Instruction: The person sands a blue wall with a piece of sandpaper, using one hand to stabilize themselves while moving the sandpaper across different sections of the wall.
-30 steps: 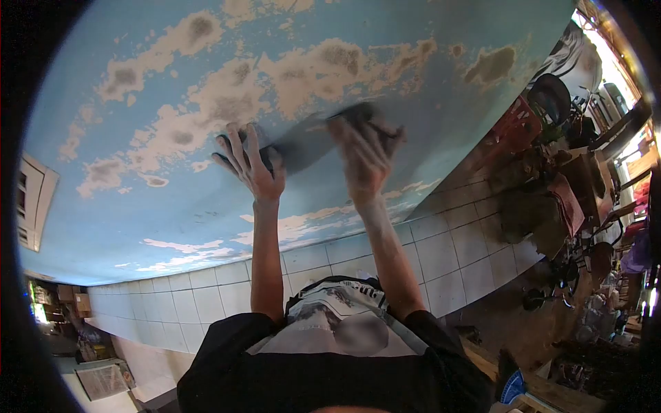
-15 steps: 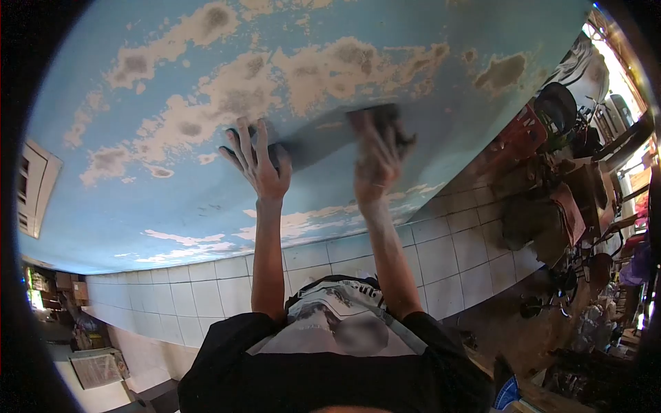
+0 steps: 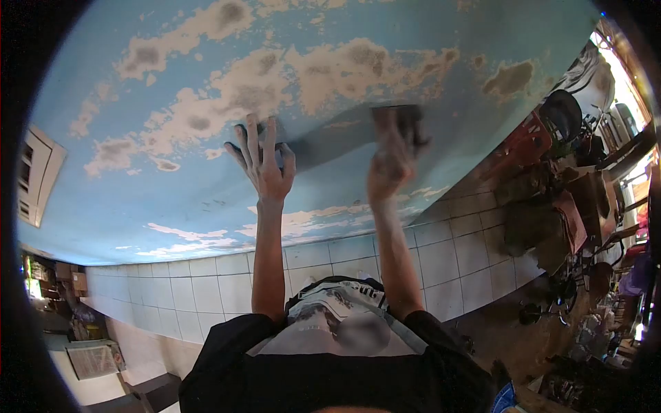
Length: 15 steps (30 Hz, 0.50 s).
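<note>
Flat against the blue painted wall (image 3: 358, 199), my left hand (image 3: 270, 168) rests with its fingers spread, holding nothing. To its right, my right hand (image 3: 391, 164) presses a dark piece of sandpaper (image 3: 407, 118) to the wall; hand and sheet are blurred by motion. Above both hands runs a band of bare pale patches (image 3: 248, 93) with grey spots where the paint is gone. Smaller pale streaks (image 3: 296, 221) show below the hands. My right palm and part of the sandpaper's underside are hidden.
White tiles (image 3: 441, 251) line the bottom of the wall. At right stand a red crate (image 3: 527, 138), a dark round seat (image 3: 561, 113) and much clutter. A pale framed fixture (image 3: 40, 175) is on the wall at far left, with a boxy pale item (image 3: 93, 361) below it.
My right hand has shifted slightly right along the wall with the sandpaper. My left hand keeps its place on the wall; the view has tilted a little.
</note>
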Each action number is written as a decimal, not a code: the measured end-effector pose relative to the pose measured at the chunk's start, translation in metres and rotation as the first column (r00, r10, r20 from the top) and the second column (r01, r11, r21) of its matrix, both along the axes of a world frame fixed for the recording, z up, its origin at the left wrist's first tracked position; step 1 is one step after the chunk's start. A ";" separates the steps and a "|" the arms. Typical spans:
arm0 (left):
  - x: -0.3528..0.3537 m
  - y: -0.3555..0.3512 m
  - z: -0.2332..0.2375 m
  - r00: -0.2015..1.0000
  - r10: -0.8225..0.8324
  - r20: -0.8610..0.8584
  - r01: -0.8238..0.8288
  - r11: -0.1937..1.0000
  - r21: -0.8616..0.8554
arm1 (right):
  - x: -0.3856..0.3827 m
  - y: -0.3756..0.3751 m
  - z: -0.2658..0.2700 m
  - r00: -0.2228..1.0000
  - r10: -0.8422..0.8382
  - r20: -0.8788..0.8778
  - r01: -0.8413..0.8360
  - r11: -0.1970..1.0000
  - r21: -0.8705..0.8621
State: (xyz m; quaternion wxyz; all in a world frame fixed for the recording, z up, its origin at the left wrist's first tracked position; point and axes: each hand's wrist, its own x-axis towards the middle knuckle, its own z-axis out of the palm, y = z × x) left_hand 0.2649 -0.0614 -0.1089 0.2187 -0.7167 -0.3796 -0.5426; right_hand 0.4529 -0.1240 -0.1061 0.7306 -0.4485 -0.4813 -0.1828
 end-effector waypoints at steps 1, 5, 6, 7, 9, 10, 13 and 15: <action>0.002 -0.002 0.003 0.999 -0.033 0.017 0.033 0.999 0.000 | -0.009 -0.005 0.000 1.000 0.000 -0.004 0.000 1.000 -0.003; 0.001 -0.001 0.001 1.000 -0.025 0.014 0.025 1.000 -0.002 | -0.006 -0.018 0.005 0.921 -0.171 0.350 0.240 0.957 -0.164; 0.001 0.001 0.002 1.000 -0.020 0.017 0.020 1.000 0.001 | 0.002 -0.020 0.006 0.912 -0.247 0.326 0.318 0.930 -0.184; 0.001 0.001 0.002 1.000 -0.026 0.017 0.026 1.000 -0.005 | 0.004 -0.021 0.005 0.897 -0.323 0.303 0.393 0.895 -0.209; 0.002 -0.003 -0.001 0.999 -0.038 0.014 0.038 0.999 -0.026 | -0.005 -0.017 -0.001 0.931 -0.285 0.227 0.337 0.911 -0.237; 0.006 -0.002 0.000 0.999 -0.041 0.036 0.041 0.999 -0.011 | -0.007 -0.014 -0.004 0.951 -0.240 0.195 0.273 0.947 -0.167; 0.010 -0.001 -0.003 0.997 -0.053 0.062 0.053 0.999 -0.003 | 0.002 -0.017 0.003 0.954 -0.209 0.216 0.238 0.964 -0.118; 0.013 0.002 -0.001 0.996 -0.053 0.077 0.053 0.999 0.009 | 0.004 -0.011 0.008 0.936 -0.219 0.274 0.260 0.958 -0.123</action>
